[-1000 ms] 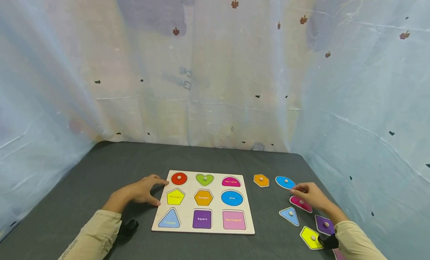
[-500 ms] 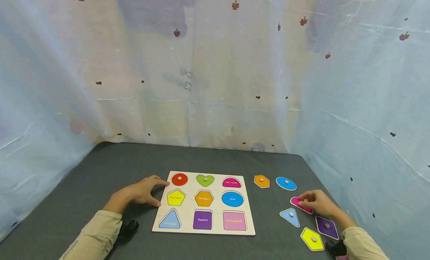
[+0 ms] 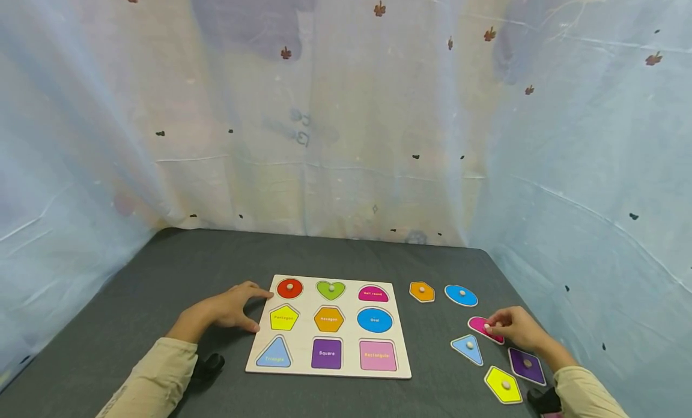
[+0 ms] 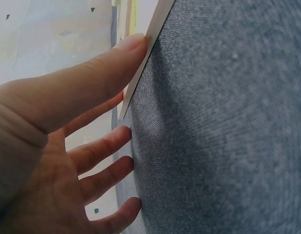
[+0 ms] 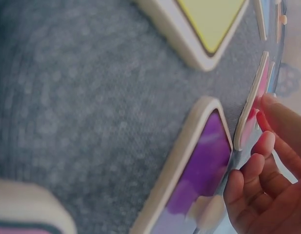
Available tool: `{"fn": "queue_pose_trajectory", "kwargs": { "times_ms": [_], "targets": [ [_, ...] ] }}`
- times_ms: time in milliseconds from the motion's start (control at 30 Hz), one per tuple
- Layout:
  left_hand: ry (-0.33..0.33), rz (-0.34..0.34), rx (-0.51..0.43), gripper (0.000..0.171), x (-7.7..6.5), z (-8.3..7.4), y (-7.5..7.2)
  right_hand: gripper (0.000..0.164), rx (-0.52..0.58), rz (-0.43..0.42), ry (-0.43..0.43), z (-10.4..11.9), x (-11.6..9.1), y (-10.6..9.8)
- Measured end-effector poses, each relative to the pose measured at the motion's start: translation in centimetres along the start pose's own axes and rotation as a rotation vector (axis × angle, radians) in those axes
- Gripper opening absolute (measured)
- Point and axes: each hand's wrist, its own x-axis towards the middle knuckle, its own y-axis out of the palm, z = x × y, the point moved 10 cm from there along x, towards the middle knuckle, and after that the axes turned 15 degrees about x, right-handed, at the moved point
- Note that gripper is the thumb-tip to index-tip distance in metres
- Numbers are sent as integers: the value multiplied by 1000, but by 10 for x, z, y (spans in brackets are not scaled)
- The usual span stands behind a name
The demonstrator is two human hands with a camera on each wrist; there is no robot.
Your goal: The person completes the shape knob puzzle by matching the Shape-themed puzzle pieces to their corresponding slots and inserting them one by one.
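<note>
A wooden shape puzzle board (image 3: 346,337) lies flat on the dark cloth. Its red circle (image 3: 289,288) and green heart (image 3: 330,290) carry knobs; the other shapes are printed with names. Along the board's left edge, my left hand (image 3: 224,308) rests with fingers spread, and the left wrist view has the thumb touching the edge. My right hand (image 3: 513,327) pinches the small knob of the pink half-round puzzle piece (image 3: 478,324) between thumb and index finger, its other fingers loosely curled. That piece lies right of the board, partly covered by the fingertips.
Around the right hand lie an orange hexagon (image 3: 421,292), a blue oval (image 3: 461,295), a light blue triangle (image 3: 467,349), a yellow pentagon (image 3: 503,384) and a purple square piece (image 3: 527,366). A pink piece (image 3: 551,415) shows below the right sleeve. Hanging sheets (image 3: 346,136) enclose the table.
My right hand has moved from beside the blue oval down and right to the pink half-round piece and taken its knob. The left hand stays at the board's edge.
</note>
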Motion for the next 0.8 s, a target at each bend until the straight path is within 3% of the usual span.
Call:
{"fn": "queue_pose_trajectory", "kwargs": {
  "times_ms": [267,800],
  "targets": [
    [-18,7,-1,77,1,3,2,14,13,10,0,1,1,2],
    [-14,13,2,78,2,3,3,9,-25,-18,-138,25,3,-1]
  ]
}}
